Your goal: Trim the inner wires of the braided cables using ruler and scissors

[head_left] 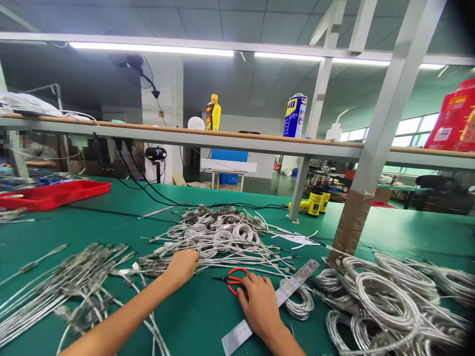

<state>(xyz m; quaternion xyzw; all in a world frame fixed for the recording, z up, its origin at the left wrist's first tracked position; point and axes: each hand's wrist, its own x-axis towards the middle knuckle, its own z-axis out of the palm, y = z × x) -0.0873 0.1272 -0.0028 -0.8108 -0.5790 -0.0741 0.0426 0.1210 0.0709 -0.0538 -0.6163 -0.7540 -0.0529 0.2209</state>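
My left hand (181, 269) is closed at the front edge of a pile of clear-jacketed cables (222, 235), seemingly around a cable there; its fingertips are hidden. To the right, my right hand (260, 301) has curled fingers on the red loop handles of small scissors (234, 281), whose dark pointed tip faces left. Beneath that hand a steel ruler (297, 283) lies slantwise on the green table. One coiled cable (300, 302) rests by the ruler, partly under it.
Straight cables with connectors (85, 277) lie at left, coiled cables (389, 301) at right. A red tray (59, 195) stands at back left. A shelf (237, 141) crosses above the table, with a post (356, 212) at right. White strips (297, 238) lie behind the ruler.
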